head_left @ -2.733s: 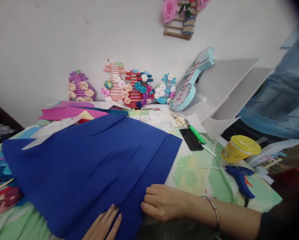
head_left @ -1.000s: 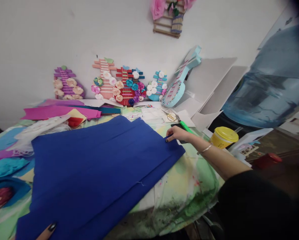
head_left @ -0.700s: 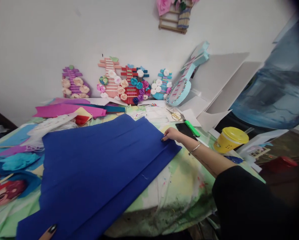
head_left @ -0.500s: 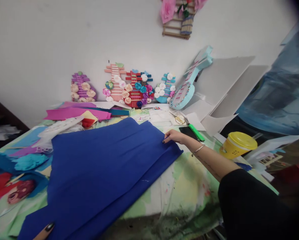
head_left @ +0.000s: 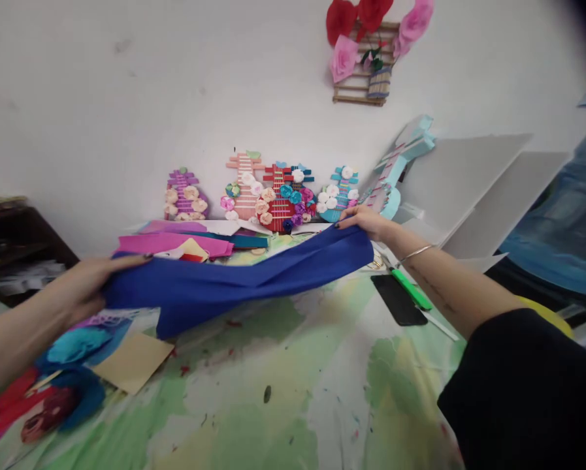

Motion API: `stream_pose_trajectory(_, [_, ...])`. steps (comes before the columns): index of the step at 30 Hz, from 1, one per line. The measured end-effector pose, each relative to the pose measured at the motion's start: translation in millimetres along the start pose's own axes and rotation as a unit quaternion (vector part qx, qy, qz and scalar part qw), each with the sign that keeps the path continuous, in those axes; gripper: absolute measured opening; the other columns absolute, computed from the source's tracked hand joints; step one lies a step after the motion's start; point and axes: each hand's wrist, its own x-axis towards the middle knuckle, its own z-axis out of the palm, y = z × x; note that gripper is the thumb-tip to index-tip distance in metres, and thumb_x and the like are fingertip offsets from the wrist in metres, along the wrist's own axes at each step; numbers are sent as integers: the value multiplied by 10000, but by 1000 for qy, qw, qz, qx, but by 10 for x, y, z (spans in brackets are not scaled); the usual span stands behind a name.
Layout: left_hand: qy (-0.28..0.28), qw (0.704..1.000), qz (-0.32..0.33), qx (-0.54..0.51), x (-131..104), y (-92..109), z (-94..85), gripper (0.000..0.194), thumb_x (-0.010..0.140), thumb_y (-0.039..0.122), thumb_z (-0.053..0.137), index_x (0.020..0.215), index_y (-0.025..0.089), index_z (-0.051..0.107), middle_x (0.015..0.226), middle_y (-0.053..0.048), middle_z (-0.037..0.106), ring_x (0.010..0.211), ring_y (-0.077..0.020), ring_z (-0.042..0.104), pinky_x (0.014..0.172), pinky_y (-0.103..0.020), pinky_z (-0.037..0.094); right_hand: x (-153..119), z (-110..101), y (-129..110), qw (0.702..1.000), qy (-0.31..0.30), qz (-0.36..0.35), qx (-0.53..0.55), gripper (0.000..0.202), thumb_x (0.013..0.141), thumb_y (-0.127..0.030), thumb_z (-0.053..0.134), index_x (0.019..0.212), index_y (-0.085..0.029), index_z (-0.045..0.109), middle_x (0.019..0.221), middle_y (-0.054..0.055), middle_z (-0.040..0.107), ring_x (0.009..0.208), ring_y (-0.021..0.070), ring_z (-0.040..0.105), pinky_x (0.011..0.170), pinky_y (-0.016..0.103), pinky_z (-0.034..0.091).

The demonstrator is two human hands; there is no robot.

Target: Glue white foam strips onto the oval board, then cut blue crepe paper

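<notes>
A wide sheet of dark blue material, crepe paper or cloth (head_left: pixel 244 277), stretches between my two hands above the table. At its left end my left hand (head_left: pixel 94 281) grips the edge, with the index finger laid along the top. My right hand (head_left: pixel 364 222) pinches the upper right corner between thumb and fingers. The sheet sags in the middle and shows folds along its length. Beneath my right forearm lie a black phone (head_left: pixel 398 300) and a green-handled cutter (head_left: pixel 410 287). Gold-handled scissors (head_left: pixel 377 261) are partly hidden behind the sheet's right end.
Several flower-decorated paper guitars (head_left: pixel 277 196) lean against the wall. White boards (head_left: pixel 464 189) stand at the back right. Pink paper sheets (head_left: pixel 175 243) and a tan square (head_left: pixel 134 362) lie on the left. A green patterned tablecloth (head_left: pixel 273 418) with scraps covers the table.
The blue sheet has been lifted off the table and moved away from me, uncovering the tablecloth in front. My left hand has come up into view on its left end. The view has tilted up.
</notes>
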Motion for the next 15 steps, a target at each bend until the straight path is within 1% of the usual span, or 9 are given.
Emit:
stream_pose_trajectory(1, [-11,998,-48,-34,199,135,116,192,667,175,676,836,86,660,647,-62,671,566,-196,634,513,-334,554,86,-80,-83,999,31,-19,5,250,474,-208,775,636,-158,591,501,-18,589,461,129,548,436,240,434])
stream_pose_trajectory(3, [-8,995,-30,-94,562,437,317,256,630,141,699,875,86,652,654,-39,665,550,-162,618,541,-323,555,242,-229,-238,993,94,-67,15,252,471,-193,777,626,-159,581,490,-31,573,465,112,530,435,222,409])
stream_pose_trajectory(4, [2,993,7,-117,719,590,399,299,599,125,727,883,78,648,679,-36,665,573,-157,622,590,-339,561,310,-297,-315,986,129,-101,19,249,473,-183,777,622,-158,579,493,-36,570,474,101,520,440,213,397])
stream_pose_trajectory(6, [36,979,123,-157,974,866,522,348,544,125,785,851,53,636,706,-26,651,599,-134,610,724,-397,551,420,-426,-473,963,197,-179,29,243,482,-166,777,617,-157,574,519,-44,571,508,83,505,466,202,378])
stream_pose_trajectory(9, [35,932,305,-193,1205,1147,622,371,530,148,819,804,12,610,757,-34,640,666,-121,605,881,-463,478,515,-610,-690,917,276,-285,44,248,508,-169,780,614,-166,555,565,-58,564,558,66,485,513,201,368])
stream_pose_trajectory(11, [21,896,392,-210,1286,1215,664,364,555,157,815,800,-2,599,794,-40,640,708,-116,604,916,-459,455,537,-719,-770,885,309,-343,52,253,517,-167,782,600,-171,544,552,-64,533,549,64,459,516,210,359])
stream_pose_trajectory(12, [10,883,415,-219,1316,1205,687,361,569,163,809,810,-3,599,817,-45,645,728,-118,607,920,-452,455,539,-763,-774,874,320,-362,53,256,516,-166,785,591,-172,540,541,-63,519,538,65,448,511,216,353])
stream_pose_trajectory(13, [1,877,423,-227,1341,1163,715,360,576,171,806,819,0,603,837,-50,653,741,-123,613,917,-443,461,535,-796,-750,868,330,-367,56,263,511,-167,789,586,-173,537,534,-64,510,531,65,441,506,218,349])
stream_pose_trajectory(15, [-5,887,393,-241,1376,982,786,374,560,197,815,825,18,621,851,-57,677,740,-138,627,892,-427,487,509,-818,-612,880,335,-331,60,279,500,-185,795,593,-178,532,537,-67,509,525,64,442,498,216,344])
